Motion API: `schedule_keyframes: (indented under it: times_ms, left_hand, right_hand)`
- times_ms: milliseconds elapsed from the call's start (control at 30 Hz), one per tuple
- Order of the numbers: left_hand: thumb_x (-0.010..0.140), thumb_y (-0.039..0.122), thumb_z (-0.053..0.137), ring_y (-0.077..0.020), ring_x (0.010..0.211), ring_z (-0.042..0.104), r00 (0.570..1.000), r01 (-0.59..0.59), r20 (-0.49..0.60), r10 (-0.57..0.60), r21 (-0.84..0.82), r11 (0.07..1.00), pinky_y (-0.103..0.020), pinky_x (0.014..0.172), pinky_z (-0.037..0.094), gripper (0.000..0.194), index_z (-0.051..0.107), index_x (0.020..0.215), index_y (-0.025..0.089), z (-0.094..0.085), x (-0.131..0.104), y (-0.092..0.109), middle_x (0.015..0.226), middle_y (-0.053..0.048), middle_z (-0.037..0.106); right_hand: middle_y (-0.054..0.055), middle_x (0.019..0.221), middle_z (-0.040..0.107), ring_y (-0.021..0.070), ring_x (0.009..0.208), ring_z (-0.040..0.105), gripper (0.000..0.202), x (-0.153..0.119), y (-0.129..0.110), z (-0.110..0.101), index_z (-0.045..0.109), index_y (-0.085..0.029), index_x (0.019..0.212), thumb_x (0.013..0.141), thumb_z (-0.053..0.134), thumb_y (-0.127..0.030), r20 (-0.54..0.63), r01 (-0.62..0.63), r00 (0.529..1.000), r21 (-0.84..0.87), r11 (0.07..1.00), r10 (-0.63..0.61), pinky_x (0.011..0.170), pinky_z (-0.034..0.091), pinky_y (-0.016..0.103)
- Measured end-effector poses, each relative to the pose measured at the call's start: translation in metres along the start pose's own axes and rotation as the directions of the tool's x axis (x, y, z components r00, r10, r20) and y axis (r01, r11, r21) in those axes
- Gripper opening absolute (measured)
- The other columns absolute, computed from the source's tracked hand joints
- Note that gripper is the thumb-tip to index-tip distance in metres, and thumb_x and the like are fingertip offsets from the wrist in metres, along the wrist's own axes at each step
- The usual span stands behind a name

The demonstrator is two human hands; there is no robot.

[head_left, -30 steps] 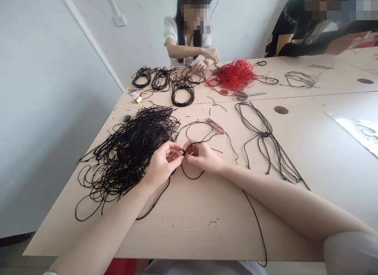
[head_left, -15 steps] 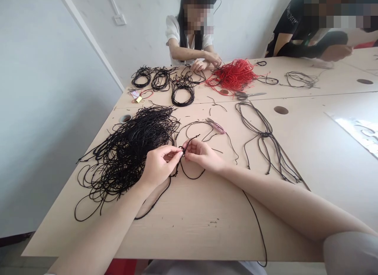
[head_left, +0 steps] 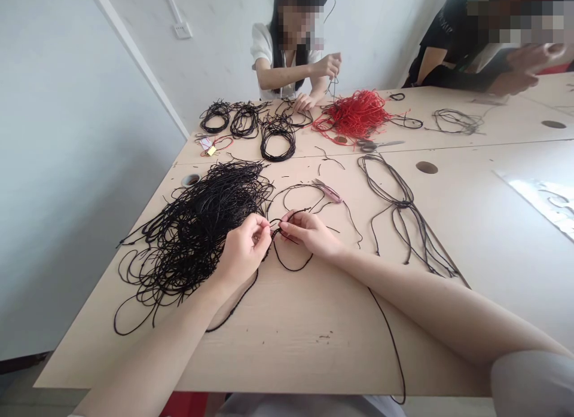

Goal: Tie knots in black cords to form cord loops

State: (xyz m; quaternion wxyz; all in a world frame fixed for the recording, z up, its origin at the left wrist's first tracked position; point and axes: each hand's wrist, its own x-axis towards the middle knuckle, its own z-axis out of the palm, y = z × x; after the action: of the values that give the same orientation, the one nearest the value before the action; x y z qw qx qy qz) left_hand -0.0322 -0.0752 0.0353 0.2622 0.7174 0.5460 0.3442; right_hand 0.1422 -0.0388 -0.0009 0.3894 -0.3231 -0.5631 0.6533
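Observation:
A thin black cord (head_left: 293,270) runs between my two hands above the table and makes a small loop there. My left hand (head_left: 246,245) pinches the cord between thumb and forefinger. Close beside it, my right hand (head_left: 309,232) also grips the cord, with its thumb pressed on the fingers. Lengths of cord hang below both hands and lie on the table (head_left: 287,363). Left of my hands spreads a large tangled heap of black cords (head_left: 210,220). Pink-handled thread snips (head_left: 330,193) lie just beyond my right hand.
A tied bundle of black cords (head_left: 406,203) lies to the right. Farther back are coiled black cords (head_left: 278,147), a red cord pile (head_left: 359,115), dark scissors (head_left: 368,146) and a tape roll (head_left: 191,180). Across the table a person (head_left: 291,70) handles cord; another person (head_left: 457,58) sits at right.
My hands have drawn slightly apart, and the cord loop between them has become wider. The person across has raised one hand with a cord; the person at right has raised a hand.

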Motion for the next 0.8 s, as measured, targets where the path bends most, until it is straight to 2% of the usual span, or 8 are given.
schedule_keyframes:
  times_ms: [100,167,233,400,467,567,700,800]
  left_hand:
    - [0.085,0.022,0.045,-0.0149,0.071,0.06,1.0,-0.003,0.015,0.004,-0.067,0.998,-0.025,0.062,0.045,0.01,0.054,0.081,0.019,-0.005,0.0,0.003,0.083,-0.003,0.065]
    - [0.084,0.019,0.041,-0.0187,0.085,0.06,0.997,-0.048,0.055,0.055,-0.12,0.992,-0.029,0.074,0.046,0.021,0.051,0.065,0.018,-0.008,0.001,0.005,0.085,-0.005,0.065]
    - [0.085,0.022,0.041,-0.0201,0.087,0.059,0.997,-0.048,0.053,0.056,-0.143,0.989,-0.031,0.078,0.046,0.028,0.051,0.06,0.018,-0.009,0.002,0.006,0.081,-0.005,0.063]
    - [0.082,0.034,0.056,-0.0151,0.067,0.056,0.995,0.082,0.074,-0.074,-0.108,0.991,-0.025,0.061,0.044,0.017,0.062,0.082,0.019,-0.003,0.004,-0.001,0.073,-0.001,0.063]
    - [0.082,0.033,0.057,-0.0152,0.068,0.057,0.992,0.095,0.095,-0.084,-0.118,0.988,-0.025,0.063,0.044,0.017,0.064,0.081,0.018,0.0,0.005,-0.005,0.074,-0.001,0.065]
    - [0.083,0.033,0.057,-0.0154,0.071,0.058,0.992,0.113,0.069,-0.104,-0.151,0.982,-0.026,0.067,0.045,0.017,0.064,0.08,0.018,0.001,0.006,-0.008,0.075,-0.001,0.065]
    - [0.082,0.032,0.058,-0.0151,0.071,0.058,0.994,0.109,0.031,-0.105,-0.165,0.98,-0.025,0.067,0.046,0.017,0.064,0.078,0.017,0.0,0.006,-0.008,0.074,-0.001,0.064]
    - [0.081,0.032,0.059,-0.0157,0.07,0.059,0.994,0.105,0.023,-0.102,-0.172,0.98,-0.026,0.066,0.047,0.017,0.064,0.078,0.017,0.001,0.006,-0.008,0.073,-0.002,0.065]
  right_hand:
    - [0.0,0.071,0.056,0.0109,0.065,0.05,0.03,0.002,0.001,-0.001,0.057,-0.016,0.083,0.082,0.059,-0.046,0.001,0.014,1.0,0.001,1.0,-0.014,0.066,0.042,0.025]
    - [0.001,0.072,0.058,0.012,0.068,0.053,0.03,0.002,0.001,-0.002,0.058,-0.017,0.083,0.082,0.059,-0.047,-0.007,0.017,1.0,-0.033,0.999,-0.018,0.069,0.043,0.026]
    - [0.0,0.071,0.057,0.0121,0.068,0.052,0.031,0.001,0.0,-0.002,0.059,-0.017,0.082,0.082,0.058,-0.048,-0.012,0.02,1.0,-0.076,0.997,-0.021,0.069,0.042,0.026]
    - [0.0,0.07,0.056,0.0119,0.068,0.052,0.032,-0.001,-0.002,-0.002,0.061,-0.016,0.085,0.083,0.057,-0.048,-0.011,0.035,0.999,-0.09,0.995,-0.036,0.068,0.043,0.025]
    - [0.0,0.071,0.057,0.0122,0.069,0.053,0.032,0.0,-0.001,-0.001,0.061,-0.016,0.087,0.083,0.057,-0.048,-0.012,0.039,0.999,-0.062,0.997,-0.039,0.069,0.044,0.026]
    - [0.001,0.076,0.059,0.0126,0.071,0.055,0.032,0.001,0.001,-0.001,0.06,-0.016,0.09,0.081,0.06,-0.047,-0.003,0.029,1.0,-0.032,0.999,-0.029,0.071,0.046,0.028]
    - [0.001,0.076,0.059,0.0126,0.069,0.055,0.029,-0.001,0.003,-0.001,0.059,-0.017,0.083,0.076,0.065,-0.044,0.003,0.031,1.0,-0.128,0.991,-0.031,0.068,0.047,0.028]
    - [0.0,0.074,0.06,0.0126,0.068,0.055,0.026,-0.002,0.004,-0.001,0.058,-0.018,0.082,0.079,0.062,-0.043,-0.006,0.029,1.0,-0.19,0.981,-0.031,0.066,0.046,0.027]
